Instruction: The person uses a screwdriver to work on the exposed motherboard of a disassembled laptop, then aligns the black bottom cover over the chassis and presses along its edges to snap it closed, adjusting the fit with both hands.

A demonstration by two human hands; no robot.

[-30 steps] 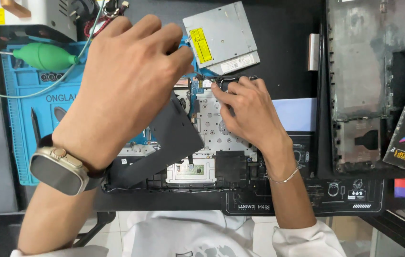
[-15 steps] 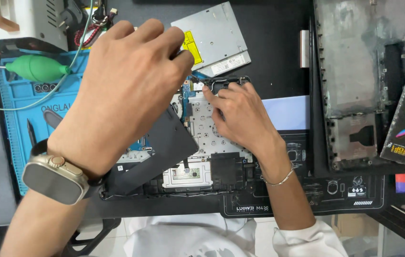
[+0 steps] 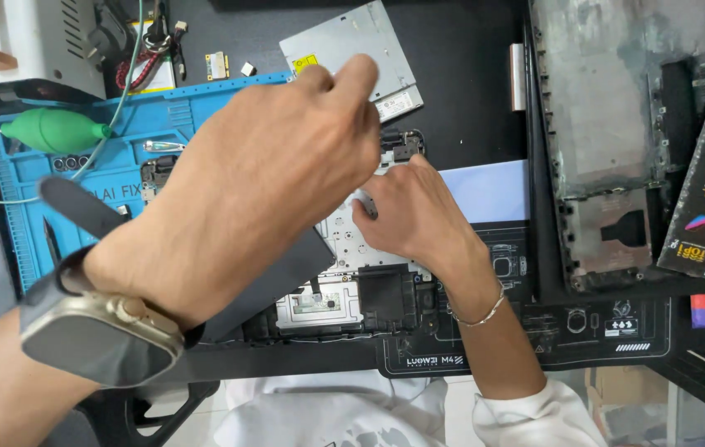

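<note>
A dark worktop carries the opened laptop chassis, already stripped. The right hand presses narrow fingers on its metal plate; whether the left hand grips anything cannot be told. Reassembly remains.

One camera sits on the person's head and looks straight down at the black desk mat. It is very close, so the left hand looks big. The right hand is a bit farther
</note>
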